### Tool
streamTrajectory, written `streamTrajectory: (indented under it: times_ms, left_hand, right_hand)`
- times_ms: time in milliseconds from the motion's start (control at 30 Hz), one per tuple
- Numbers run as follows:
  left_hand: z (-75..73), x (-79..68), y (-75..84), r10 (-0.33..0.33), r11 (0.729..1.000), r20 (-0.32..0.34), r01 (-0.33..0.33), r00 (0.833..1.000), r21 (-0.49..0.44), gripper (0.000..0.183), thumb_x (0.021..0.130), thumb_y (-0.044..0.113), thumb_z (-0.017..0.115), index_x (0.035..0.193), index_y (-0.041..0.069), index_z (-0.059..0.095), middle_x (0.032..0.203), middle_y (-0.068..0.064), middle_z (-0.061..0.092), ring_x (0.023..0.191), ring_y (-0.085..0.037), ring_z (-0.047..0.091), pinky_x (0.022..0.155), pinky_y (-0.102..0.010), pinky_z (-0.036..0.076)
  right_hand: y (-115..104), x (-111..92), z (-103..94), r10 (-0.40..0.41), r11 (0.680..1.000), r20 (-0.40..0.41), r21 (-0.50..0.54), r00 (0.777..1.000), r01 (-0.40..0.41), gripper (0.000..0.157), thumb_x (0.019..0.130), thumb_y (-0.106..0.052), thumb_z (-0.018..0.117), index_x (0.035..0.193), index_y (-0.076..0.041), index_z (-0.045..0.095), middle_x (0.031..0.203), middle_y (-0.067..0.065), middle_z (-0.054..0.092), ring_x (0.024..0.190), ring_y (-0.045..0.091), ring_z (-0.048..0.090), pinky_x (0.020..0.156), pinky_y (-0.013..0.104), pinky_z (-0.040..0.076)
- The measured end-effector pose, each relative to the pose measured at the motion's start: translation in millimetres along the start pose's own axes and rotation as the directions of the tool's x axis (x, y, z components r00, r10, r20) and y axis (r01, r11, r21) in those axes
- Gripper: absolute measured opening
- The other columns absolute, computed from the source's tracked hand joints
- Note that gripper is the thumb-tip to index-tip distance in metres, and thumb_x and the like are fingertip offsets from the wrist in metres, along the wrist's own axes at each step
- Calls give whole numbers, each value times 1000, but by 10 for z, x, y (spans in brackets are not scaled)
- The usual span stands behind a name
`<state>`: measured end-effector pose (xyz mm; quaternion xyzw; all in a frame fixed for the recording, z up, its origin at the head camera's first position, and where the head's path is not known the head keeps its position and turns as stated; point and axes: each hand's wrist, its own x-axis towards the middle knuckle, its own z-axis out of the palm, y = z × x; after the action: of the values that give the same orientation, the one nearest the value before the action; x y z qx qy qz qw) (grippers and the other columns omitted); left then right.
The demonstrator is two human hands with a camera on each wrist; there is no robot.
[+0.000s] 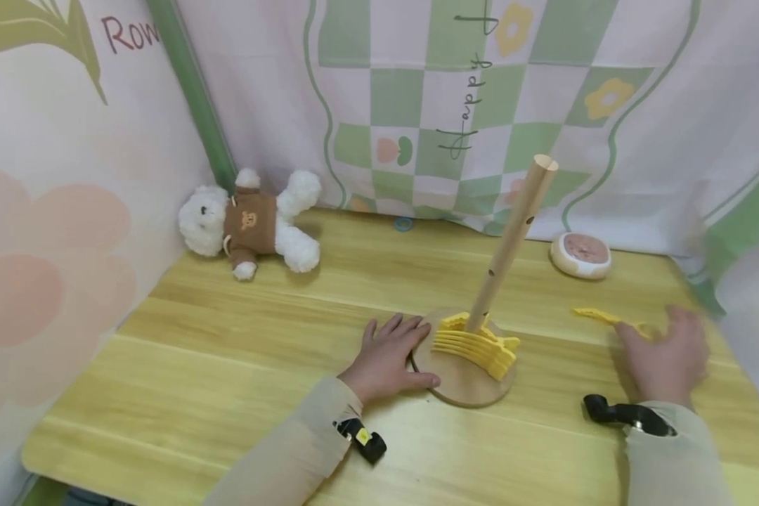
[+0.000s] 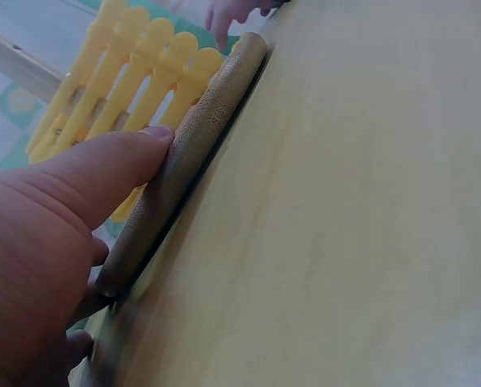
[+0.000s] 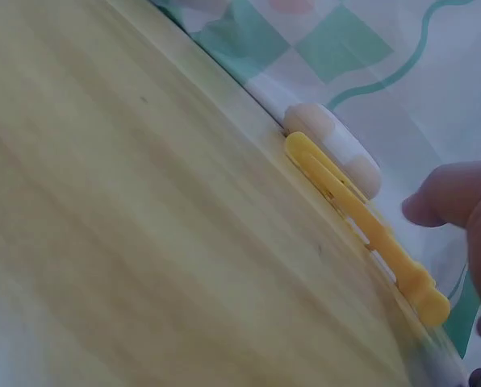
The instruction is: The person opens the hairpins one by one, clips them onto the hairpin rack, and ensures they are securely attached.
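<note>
My left hand (image 1: 388, 358) rests at the left side of a round wooden base (image 1: 443, 376), fingers spread and thumb (image 2: 135, 153) on its rim. From the base rises a wooden pole (image 1: 509, 246) with dark holes, leaning right in the head view. Around the pole's foot lies a stack of thin, curved yellow plastic pieces (image 1: 474, 349) with rounded ends. To the right, my right hand (image 1: 667, 355) hovers beside a single long yellow plastic piece (image 3: 370, 230) lying on the table. In the right wrist view its thumb is apart from that piece.
A white plush dog (image 1: 253, 221) in a brown shirt lies at the back left of the wooden table (image 1: 228, 365). A small round white-and-pink object (image 1: 580, 255) sits at the back right. A blue ring (image 1: 403, 223) lies by the checkered curtain (image 1: 455, 91).
</note>
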<state>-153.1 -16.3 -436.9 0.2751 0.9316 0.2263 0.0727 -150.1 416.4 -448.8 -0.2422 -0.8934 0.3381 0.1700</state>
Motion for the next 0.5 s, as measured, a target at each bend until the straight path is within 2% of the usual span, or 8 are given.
streamTrajectory:
  times_ms: [100, 167, 267, 500]
  left_hand:
    - [-11, -3, 14, -1, 1000, 2, 1, 1000, -3, 90, 85, 64, 68, 158, 21, 35, 164, 0, 29, 153, -30, 17, 119, -63, 3]
    - [-10, -1, 14, -1, 1000, 1, 1, 1000, -5, 90, 85, 64, 68, 158, 21, 35, 164, 0, 29, 153, -30, 17, 119, -63, 4]
    - [-8, 2, 12, -2, 1000, 4, 2, 1000, -4, 91, 85, 64, 68, 158, 21, 35, 164, -1, 29, 153, -29, 17, 119, -63, 4]
    - [-8, 6, 7, 1, 1000, 4, -1, 1000, -7, 91, 85, 64, 68, 158, 21, 35, 164, -1, 28, 153, -30, 16, 118, -63, 3]
  right_hand:
    - [17, 23, -7, -32, 998, 85, -56, 996, 37, 84, 95, -43, 62, 159, -4, 23, 163, 26, 17, 140, 63, 15, 102, 78, 7]
    - [23, 32, -2, -47, 996, 119, -73, 992, 56, 81, 96, -44, 59, 158, -4, 26, 160, 28, 24, 135, 66, 21, 99, 78, 9]
    - [9, 26, -3, -48, 994, 148, -87, 988, 62, 75, 97, -45, 57, 156, -4, 33, 153, 31, 37, 129, 66, 29, 97, 76, 11]
    - [-31, 5, -2, -39, 991, 156, -118, 987, 58, 60, 99, -41, 56, 145, -3, 49, 141, 31, 51, 125, 59, 38, 92, 71, 16]
